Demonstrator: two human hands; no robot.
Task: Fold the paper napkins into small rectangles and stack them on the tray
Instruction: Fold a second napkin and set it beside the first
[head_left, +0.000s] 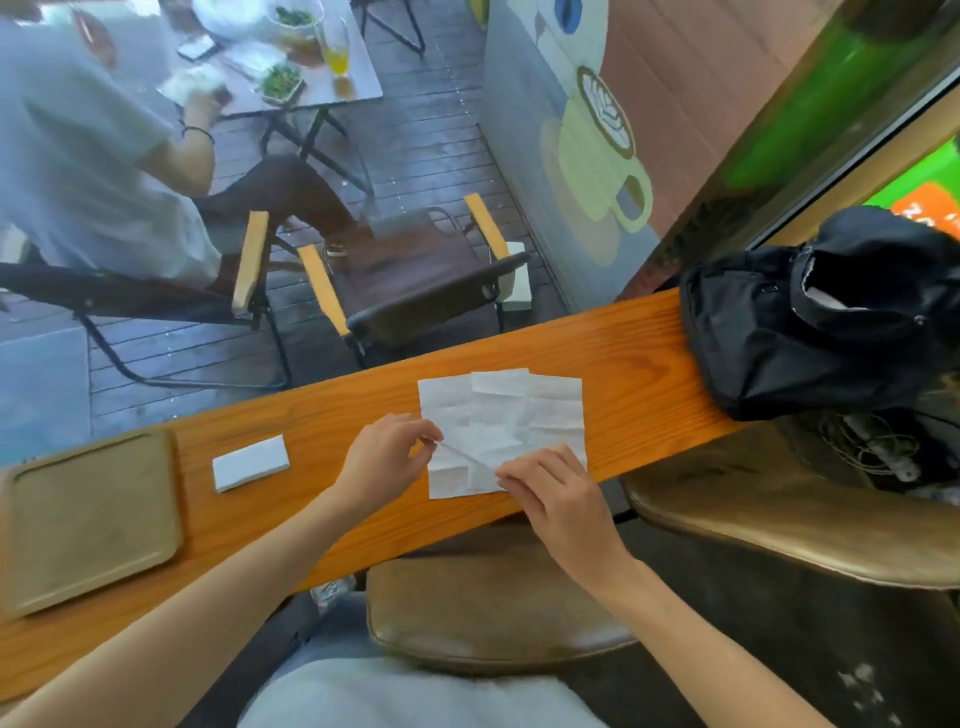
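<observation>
One counter (597, 353). One tray (88, 519) at 9 o'clock. One folded napkin (250, 463), just right of tray. Unfolded napkins (519, 415) at centre: overlapping, at least two, exact count unclear. Two hands: left (387, 457), right (550, 493). One black bag (810, 332) at 2 o'clock. Two stools (493, 613). Two chairs (415, 280) at 12 o'clock.

Both hands (384, 457) (550, 486) pinching unfolded napkin (519, 415) on wooden counter (623, 353)

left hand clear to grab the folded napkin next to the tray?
Probably yes. The folded napkin lies alone on the wooden counter, between the tray and the left hand, with bare wood between them. But that hand is now pinching the unfolded napkin and must let go first.
</observation>
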